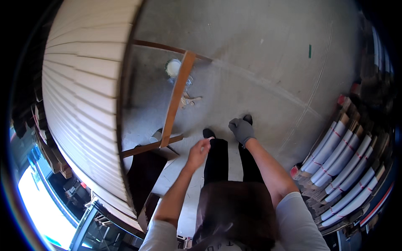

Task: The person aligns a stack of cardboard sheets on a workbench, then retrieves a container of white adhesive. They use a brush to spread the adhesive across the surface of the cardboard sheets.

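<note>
Standing on the grey floor (268, 62), the person pinches a small white bit (210, 138) in the bare left hand (198, 151). The gloved right hand (241, 130) hangs beside it, loosely curled and empty, beside the wooden frame (176, 98).

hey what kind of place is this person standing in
Probably a workshop or warehouse for flat-packed goods. The concrete floor is bare, a big stack of pale flat sheets sits on a wooden-framed table at the left, and banded bundles of flattened cardboard stand at the right. The right hand wears a grey work glove.
</note>
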`<state>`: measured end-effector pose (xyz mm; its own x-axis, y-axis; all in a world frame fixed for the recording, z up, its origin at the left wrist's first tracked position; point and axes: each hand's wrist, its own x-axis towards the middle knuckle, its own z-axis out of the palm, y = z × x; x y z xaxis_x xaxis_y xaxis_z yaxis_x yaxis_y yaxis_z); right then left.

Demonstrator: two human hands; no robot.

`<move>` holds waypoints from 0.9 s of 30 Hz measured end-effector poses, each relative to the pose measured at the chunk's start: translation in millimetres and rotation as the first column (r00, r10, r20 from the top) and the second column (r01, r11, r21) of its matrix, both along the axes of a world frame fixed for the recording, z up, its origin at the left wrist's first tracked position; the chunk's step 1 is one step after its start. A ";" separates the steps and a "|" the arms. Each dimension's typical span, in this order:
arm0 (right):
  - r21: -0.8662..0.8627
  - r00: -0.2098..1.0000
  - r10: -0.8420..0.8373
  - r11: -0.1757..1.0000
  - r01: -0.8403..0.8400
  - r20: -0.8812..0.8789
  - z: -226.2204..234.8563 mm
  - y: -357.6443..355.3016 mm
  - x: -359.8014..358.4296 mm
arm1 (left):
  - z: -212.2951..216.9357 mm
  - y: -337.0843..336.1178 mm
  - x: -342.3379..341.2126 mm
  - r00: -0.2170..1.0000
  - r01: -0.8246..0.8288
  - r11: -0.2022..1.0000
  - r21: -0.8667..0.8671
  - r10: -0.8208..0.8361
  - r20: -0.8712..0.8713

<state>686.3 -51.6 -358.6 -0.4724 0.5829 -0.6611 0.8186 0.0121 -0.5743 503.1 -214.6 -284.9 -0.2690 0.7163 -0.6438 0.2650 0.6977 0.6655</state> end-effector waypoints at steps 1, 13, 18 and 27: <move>0.031 1.000 0.006 0.999 -0.006 -0.004 -20.0 -11.7 1.7 | -43.8 -11.9 -6.5 0.995 -0.088 0.990 -0.106 0.093 0.037; 0.393 0.945 0.319 0.881 -0.265 -0.078 -262.8 -47.8 -130.9 | -311.7 -36.3 -67.6 0.907 0.198 0.939 -0.280 -0.284 -0.311; 0.490 0.867 0.497 0.748 -0.448 0.033 -311.7 -45.1 -199.1 | -362.5 -37.3 -101.1 0.788 -0.024 0.890 -0.454 -0.263 -0.557; 0.446 0.874 0.480 0.800 -0.402 -0.073 -354.4 -53.8 -211.2 | -398.1 -57.7 -143.4 0.732 0.064 0.866 -0.495 -0.378 -0.566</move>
